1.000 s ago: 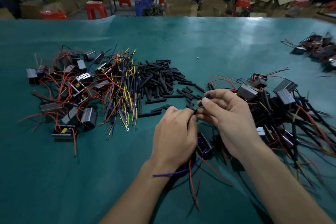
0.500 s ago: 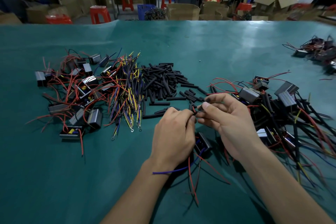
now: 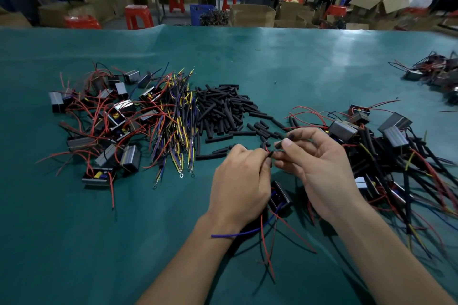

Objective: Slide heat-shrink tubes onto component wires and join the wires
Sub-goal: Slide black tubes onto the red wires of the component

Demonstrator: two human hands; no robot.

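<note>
Heat-shrink tubes (image 3: 221,112), short and black, lie in a loose heap on the green table (image 3: 297,69), a few strays trailing off to its right toward the hands. Just left of the heap sits a bundle of wires (image 3: 177,126), yellow, purple, black and red, with ring ends pointing toward the near edge. Further left is a pile of small boxy components (image 3: 109,126) tangled in red leads.

Both hands meet near the middle of the table, just in front of the tubes. The left hand (image 3: 241,183) has its fingers curled and pinches a thin red wire (image 3: 267,148) at its tip. The right hand (image 3: 319,168) pinches a short black tube (image 3: 278,144) between thumb and forefinger, its end close against the left fingertips; whether tube and wire already touch is too small to tell. Below the hands a dark component (image 3: 280,197) rests on the table, with a purple lead (image 3: 235,234) and red leads running out toward the near edge.

Right of the hands lies another pile (image 3: 391,156) of components with black tubing on their wires. A smaller cluster (image 3: 436,72) sits at the far right edge.
</note>
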